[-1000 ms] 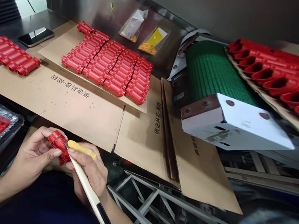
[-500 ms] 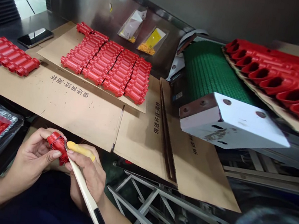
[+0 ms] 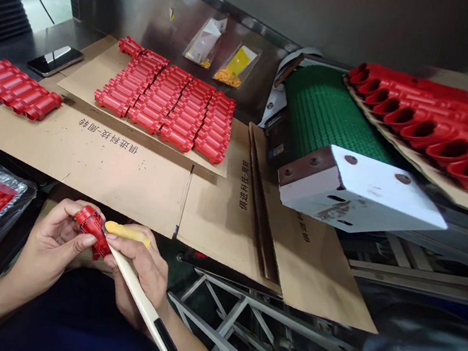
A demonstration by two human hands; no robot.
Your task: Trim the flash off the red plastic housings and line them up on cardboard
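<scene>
Between my hands is a red plastic part [image 3: 92, 227], tilted. My left hand [image 3: 53, 248] is closed on it, with the thumb on its near side. A cream-handled tool [image 3: 141, 296] with a black end lies in my closed right hand [image 3: 140, 273], and its tip meets the red part. The tip itself is too small to make out. A yellow finger cover [image 3: 127, 233] sits on the index finger of my right hand. Beyond the hands, rows of similar red parts [image 3: 161, 100] rest on a cardboard sheet [image 3: 90, 75].
At the left are a phone [image 3: 55, 59], more red parts [image 3: 16, 87] and a plastic-lined bin [image 3: 23, 191] of red parts. Two small bags [image 3: 205, 41] lie at the back. At the right stand a green conveyor belt [image 3: 335, 111] with a white metal end [image 3: 368, 189], and red tubes [image 3: 425, 131].
The tool's black end has swung slightly right and up with my right hand. The red tubes on the conveyor have shifted slightly left in view. Both hands keep their holds.
</scene>
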